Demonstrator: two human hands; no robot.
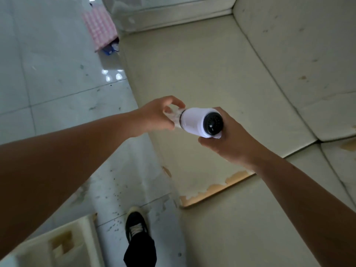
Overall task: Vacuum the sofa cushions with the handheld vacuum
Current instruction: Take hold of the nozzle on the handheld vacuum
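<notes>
Right hand grips handheld vacuum; left hand pinches its clear front end, mostly hidden, blurred.

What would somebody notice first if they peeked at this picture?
Right in the middle, two hands hold a white handheld vacuum over the sofa cushion: the right hand grips its body and the left hand pinches its clear front end. Below them, the cushion's front edge is peeling, and a black shoe stands on the tiled floor.

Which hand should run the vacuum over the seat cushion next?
Right, likely. The right hand grips the vacuum by its white body above the seat cushion; the left hand only pinches its clear front end.
</notes>
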